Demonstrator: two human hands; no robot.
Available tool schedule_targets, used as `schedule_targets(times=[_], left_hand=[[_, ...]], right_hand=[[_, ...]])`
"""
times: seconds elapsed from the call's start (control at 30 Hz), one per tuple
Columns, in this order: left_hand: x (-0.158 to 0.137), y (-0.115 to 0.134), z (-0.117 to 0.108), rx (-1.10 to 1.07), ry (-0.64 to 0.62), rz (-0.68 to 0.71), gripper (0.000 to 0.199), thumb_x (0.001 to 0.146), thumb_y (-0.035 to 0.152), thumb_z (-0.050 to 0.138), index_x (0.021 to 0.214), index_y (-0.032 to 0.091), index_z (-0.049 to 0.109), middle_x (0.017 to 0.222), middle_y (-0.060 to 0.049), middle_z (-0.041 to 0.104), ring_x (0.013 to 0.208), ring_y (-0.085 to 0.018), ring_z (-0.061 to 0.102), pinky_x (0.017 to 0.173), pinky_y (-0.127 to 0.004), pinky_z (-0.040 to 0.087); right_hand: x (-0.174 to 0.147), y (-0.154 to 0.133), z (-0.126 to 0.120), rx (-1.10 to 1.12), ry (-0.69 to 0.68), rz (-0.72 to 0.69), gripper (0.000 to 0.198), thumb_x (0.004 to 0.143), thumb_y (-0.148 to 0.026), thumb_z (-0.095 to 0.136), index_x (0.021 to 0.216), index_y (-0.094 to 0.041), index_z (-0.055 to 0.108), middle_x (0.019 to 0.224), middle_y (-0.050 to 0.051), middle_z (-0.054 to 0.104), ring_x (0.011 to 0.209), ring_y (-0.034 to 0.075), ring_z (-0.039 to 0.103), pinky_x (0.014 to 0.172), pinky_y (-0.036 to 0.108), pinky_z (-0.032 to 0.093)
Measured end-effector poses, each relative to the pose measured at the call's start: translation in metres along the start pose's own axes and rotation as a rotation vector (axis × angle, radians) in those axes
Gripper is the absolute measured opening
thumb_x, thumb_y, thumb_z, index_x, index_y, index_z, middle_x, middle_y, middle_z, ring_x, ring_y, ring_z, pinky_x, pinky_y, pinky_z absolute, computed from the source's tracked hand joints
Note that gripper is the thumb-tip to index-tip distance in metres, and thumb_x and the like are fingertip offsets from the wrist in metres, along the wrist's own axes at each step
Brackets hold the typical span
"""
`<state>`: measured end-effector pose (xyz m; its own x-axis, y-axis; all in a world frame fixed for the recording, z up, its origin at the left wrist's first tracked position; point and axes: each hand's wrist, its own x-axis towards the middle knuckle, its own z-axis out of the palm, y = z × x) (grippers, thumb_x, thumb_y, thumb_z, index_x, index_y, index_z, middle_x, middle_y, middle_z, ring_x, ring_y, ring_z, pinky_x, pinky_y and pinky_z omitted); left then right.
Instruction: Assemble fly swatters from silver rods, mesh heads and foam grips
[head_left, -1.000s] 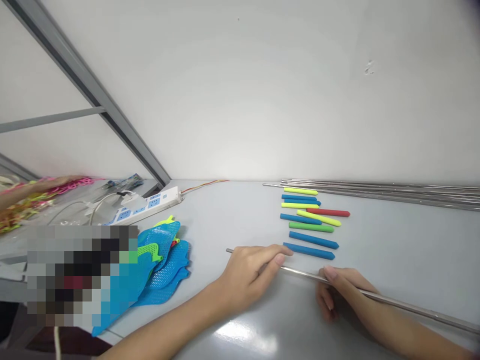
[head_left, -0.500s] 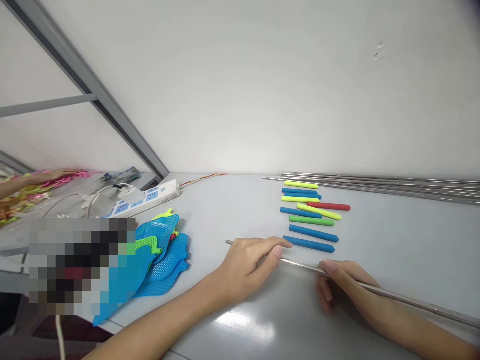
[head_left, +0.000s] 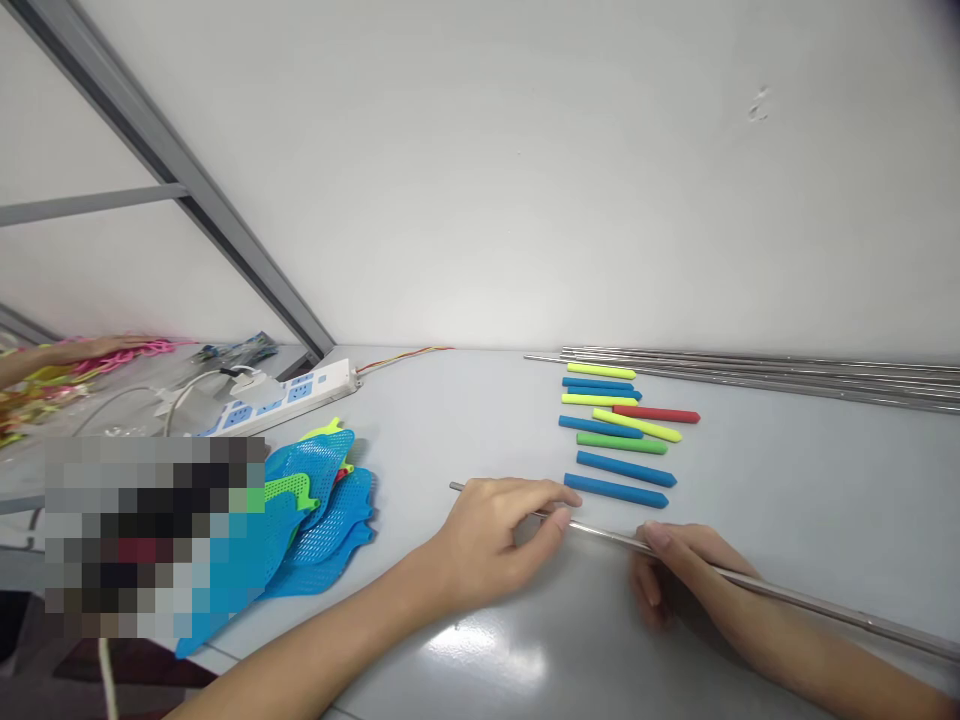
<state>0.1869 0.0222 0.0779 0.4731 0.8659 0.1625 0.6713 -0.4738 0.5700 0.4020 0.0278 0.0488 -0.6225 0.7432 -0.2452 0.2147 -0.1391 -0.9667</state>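
Note:
A thin telescopic metal rod (head_left: pixel 607 535) lies slanted across both hands, thinner at its left tip and thicker toward the right edge of view. My left hand (head_left: pixel 506 530) is closed over the thin section, fingers on top and thumb on the near side; the palm hides part of the rod. Farther right, my right hand (head_left: pixel 694 570) grips the rod between thumb and fingers. Just beyond my left fingertips is a blue plastic handle sleeve (head_left: pixel 616 491), with green (head_left: pixel 621 443), yellow (head_left: pixel 637 425) and red (head_left: pixel 656 414) sleeves behind it.
More metal rods (head_left: pixel 750 372) lie along the wall. To the left are blue and green fly swatter heads (head_left: pixel 326 525) in a pile, behind them a white power strip (head_left: pixel 289 398) with cables. Another person's hand (head_left: pixel 97 348) rests among pink and yellow pieces at far left.
My left thumb has shifted slightly right along the rod, a bit farther from the index finger. My right hand keeps nearly the same place. The view has moved a little.

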Motion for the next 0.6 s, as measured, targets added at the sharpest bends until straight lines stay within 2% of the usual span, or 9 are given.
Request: schedule_targets(times=[0.1,0.17,0.27,0.6], left_hand=[[0.001,-0.003,0.001,0.088,-0.04,0.088,0.024,0.088,0.033,0.043,0.098,0.02,0.059,0.078,0.0,0.063,0.067,-0.01,0.056,0.06,-0.019,0.039],[0.001,-0.005,0.002,0.186,-0.072,0.154,0.025,0.09,0.033,0.039,0.093,0.02,0.06,0.068,0.001,0.059,0.063,-0.01,0.054,0.057,-0.019,0.036],[0.001,-0.007,0.004,0.299,-0.092,0.218,0.03,0.092,0.03,0.033,0.088,0.019,0.06,0.064,0.001,0.055,0.057,-0.009,0.05,0.051,-0.02,0.033],[-0.006,0.0,0.013,0.405,-0.128,0.28,0.027,0.092,0.027,0.031,0.077,0.018,0.051,0.064,0.002,0.053,0.051,-0.009,0.046,0.047,-0.021,0.028]], right_hand=[[0.0,0.006,0.0,-0.016,-0.02,-0.047,0.05,0.09,-0.047,0.027,0.06,-0.017,0.053,0.057,0.001,0.056,0.059,0.014,0.051,0.06,0.025,0.04],[0.0,0.007,-0.001,-0.035,-0.057,-0.068,0.047,0.09,-0.045,0.028,0.062,-0.017,0.053,0.059,0.001,0.057,0.059,0.014,0.051,0.059,0.024,0.04],[-0.001,0.006,-0.001,-0.041,-0.106,-0.068,0.045,0.091,-0.045,0.028,0.064,-0.017,0.052,0.062,0.001,0.058,0.06,0.013,0.052,0.059,0.023,0.042],[-0.006,0.005,-0.003,-0.305,-0.162,-0.129,0.049,0.092,-0.043,0.021,0.07,-0.018,0.056,0.068,0.003,0.059,0.064,0.014,0.054,0.061,0.024,0.043]])
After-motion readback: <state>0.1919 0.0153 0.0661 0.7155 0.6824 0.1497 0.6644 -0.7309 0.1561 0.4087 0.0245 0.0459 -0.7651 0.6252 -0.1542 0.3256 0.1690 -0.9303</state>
